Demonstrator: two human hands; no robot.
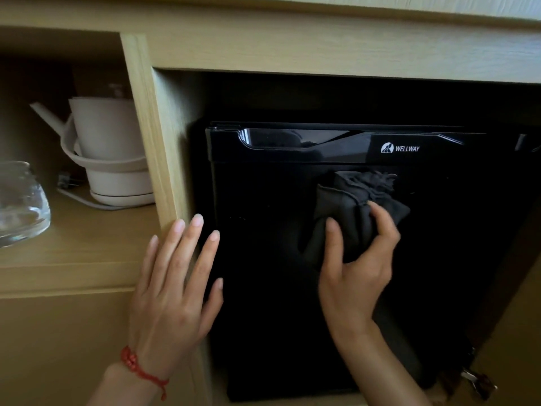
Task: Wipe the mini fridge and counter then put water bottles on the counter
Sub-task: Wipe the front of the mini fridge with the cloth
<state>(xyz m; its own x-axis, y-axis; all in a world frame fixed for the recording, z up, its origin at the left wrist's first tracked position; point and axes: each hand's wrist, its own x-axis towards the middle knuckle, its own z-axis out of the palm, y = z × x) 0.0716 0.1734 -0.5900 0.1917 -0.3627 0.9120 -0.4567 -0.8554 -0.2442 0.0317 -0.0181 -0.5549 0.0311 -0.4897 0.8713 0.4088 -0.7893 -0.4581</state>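
A black mini fridge point(263, 288) with a white WELLWAY logo stands shut inside a wooden cabinet bay. My right hand point(354, 259) grips a bunched dark grey cloth point(351, 200) and presses it against the upper middle of the fridge door. My left hand point(172, 285), with a red bracelet at the wrist, lies flat with fingers spread on the wooden divider post point(146, 127) and the fridge's left edge. The counter top point(322, 7) shows only as a pale strip along the top. No water bottles are in view.
In the shelf bay on the left, a beige electric kettle point(108, 148) sits on its base with a cord beside it. A clear glass jug point(20, 200) stands at the far left edge. Below that shelf is a plain wooden panel point(58, 332).
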